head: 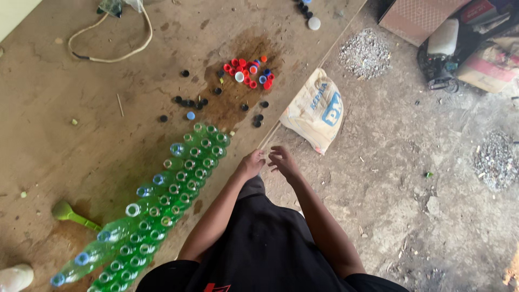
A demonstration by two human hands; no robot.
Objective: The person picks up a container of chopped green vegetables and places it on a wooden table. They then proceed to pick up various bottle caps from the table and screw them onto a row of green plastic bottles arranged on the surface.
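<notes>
**Hands at the table edge, bottle rows to the left**

Here, nearest the lens at bottom centre, your black clothing fills the frame and both forearms reach up toward mid-picture. Your left hand rests at the edge of the wooden table, fingers curled loosely; nothing shows in its grip. Your right hand hangs just beside it, off the table over the concrete floor, fingers half open and spread, apparently empty. Whether a small cap sits between the fingertips is too small to tell.

Judgement: you stand between handlings, both hands free, at the near end of the green bottles. The next move looks to call for a reach left and slightly down-frame to a bottle neck, or up-frame to the loose caps.

The bottles stand packed, mouths up toward the camera, touching one another. Their block runs as a long band from the lower left of the frame up to the centre; that diagonal is its long axis. Most mouths are open; some along the left flank wear blue caps.

Further up, black caps lie scattered, then a cluster of red and blue caps on a dark stain. A green funnel lies at lower left. A white sack leans beside the table edge. A cord loops at upper left.
</notes>
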